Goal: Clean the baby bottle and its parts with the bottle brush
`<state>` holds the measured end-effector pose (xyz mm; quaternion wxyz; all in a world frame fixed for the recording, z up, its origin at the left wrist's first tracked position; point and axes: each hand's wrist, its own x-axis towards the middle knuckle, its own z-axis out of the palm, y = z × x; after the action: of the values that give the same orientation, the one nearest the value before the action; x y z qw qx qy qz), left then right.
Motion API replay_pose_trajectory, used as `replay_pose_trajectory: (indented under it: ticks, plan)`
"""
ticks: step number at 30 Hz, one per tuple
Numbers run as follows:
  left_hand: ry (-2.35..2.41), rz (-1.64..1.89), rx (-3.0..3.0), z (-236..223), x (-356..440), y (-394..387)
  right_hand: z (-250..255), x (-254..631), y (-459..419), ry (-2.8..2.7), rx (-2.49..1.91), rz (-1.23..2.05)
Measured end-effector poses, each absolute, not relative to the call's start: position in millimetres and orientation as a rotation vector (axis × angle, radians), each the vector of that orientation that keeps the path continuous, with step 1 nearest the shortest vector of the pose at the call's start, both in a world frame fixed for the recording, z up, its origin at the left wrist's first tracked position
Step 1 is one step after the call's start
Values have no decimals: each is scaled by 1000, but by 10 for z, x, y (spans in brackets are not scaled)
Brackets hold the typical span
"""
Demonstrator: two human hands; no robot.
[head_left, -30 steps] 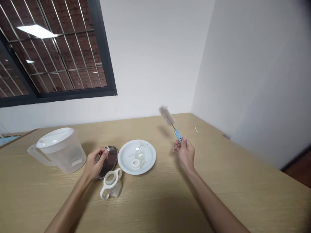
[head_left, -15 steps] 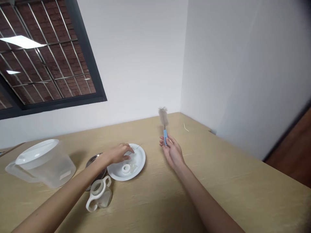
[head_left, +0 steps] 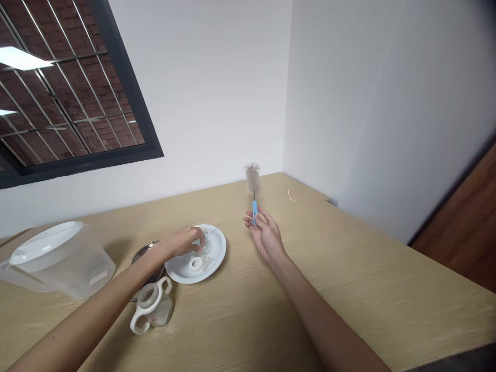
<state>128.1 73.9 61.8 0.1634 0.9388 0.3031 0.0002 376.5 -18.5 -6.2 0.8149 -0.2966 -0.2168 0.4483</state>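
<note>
My right hand (head_left: 267,237) holds a bottle brush (head_left: 253,181) upright by its blue handle, its pale bristles at the top. My left hand (head_left: 186,242) reaches over a white plate (head_left: 218,261), with curled fingers closing at small clear parts there; what they grip is partly hidden. On that plate also lie a white ring (head_left: 196,265) and a thin straight piece. Below my left forearm stands a clear bottle (head_left: 160,311) with a white two-handled collar and an uncovered mouth.
A large translucent pitcher (head_left: 83,263) with a white lid stands at the left. Partly beneath my left forearm is a round metal dish (head_left: 144,250). Toward the table's back right corner lies a thin white bent piece (head_left: 290,196). Walls border the table behind and at right.
The view has swung slightly to the right. My left fingers have drawn closer together at the clear parts on the plate. The brush stays upright in my right hand.
</note>
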Motion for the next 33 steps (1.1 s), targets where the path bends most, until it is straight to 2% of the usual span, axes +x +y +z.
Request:
replay_pose_trajectory:
  ticks: [7,15,25,33]
  plan:
    - [831,273,2511,778,1056,692,-25,3707,-239,-569,-682,1056]
    - [820,927,1945,699,376,453,4,3629,-307,-718,-893,1124]
    - [950,1227,1472,31,71,358,-2,3444,-371,-1053,-1186,925]
    - [979,1356,1424,-106,14,302,-60,3320,-432,-1407,-1284,591]
